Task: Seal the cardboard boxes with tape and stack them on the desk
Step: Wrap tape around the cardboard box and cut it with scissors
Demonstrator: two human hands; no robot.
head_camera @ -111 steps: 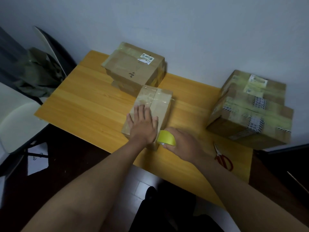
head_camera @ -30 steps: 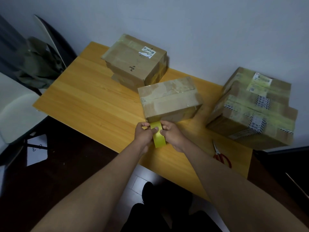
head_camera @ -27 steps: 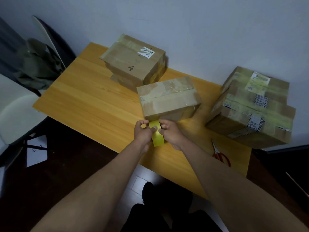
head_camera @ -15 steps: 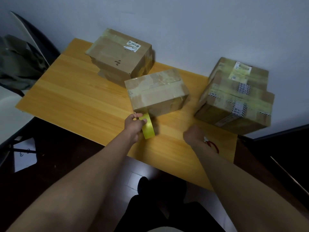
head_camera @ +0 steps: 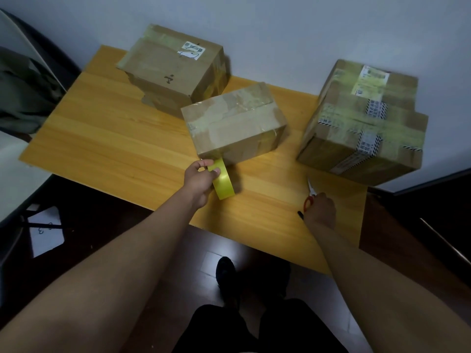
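Middle box (head_camera: 233, 123) on counter (head_camera: 107, 138), taped on top, strip judged uncut, not stacked. Stacks seen rear-left (head_camera: 173, 70) and right (head_camera: 364, 121). Tape roll (head_camera: 223, 183) gripped by left hand (head_camera: 200, 178) below box. Scissors (head_camera: 309, 197) clasped by right hand (head_camera: 319, 208), curled.

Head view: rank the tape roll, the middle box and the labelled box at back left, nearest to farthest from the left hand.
1. Tape roll: held in the left hand.
2. Middle box: just beyond the hand, centre of desk.
3. Labelled box: back left, by the wall.
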